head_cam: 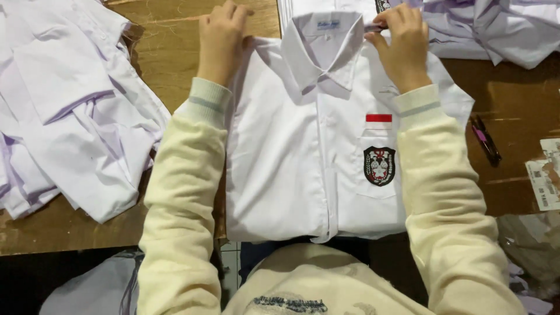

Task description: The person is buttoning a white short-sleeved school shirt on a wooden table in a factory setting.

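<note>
1. The left hand (223, 38) lies curled on the folded white school shirt's (303, 151) shoulder; whether it grips is unclear.
2. The right hand (402, 44) pinches the collar's (326, 49) edge.
3. The shirt lies front up at the middle of a worn wooden table (175, 52), its hem at the near edge.
4. Loose white shirts (70, 111) are heaped at the left edge, more (496, 26) at the far right corner.
5. Scissors (485, 139) and paper slips (545, 178) lie near the right edge.

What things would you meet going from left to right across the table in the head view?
Pile of white shirts → left hand → folded white shirt → right hand → pens → paper label.
</note>
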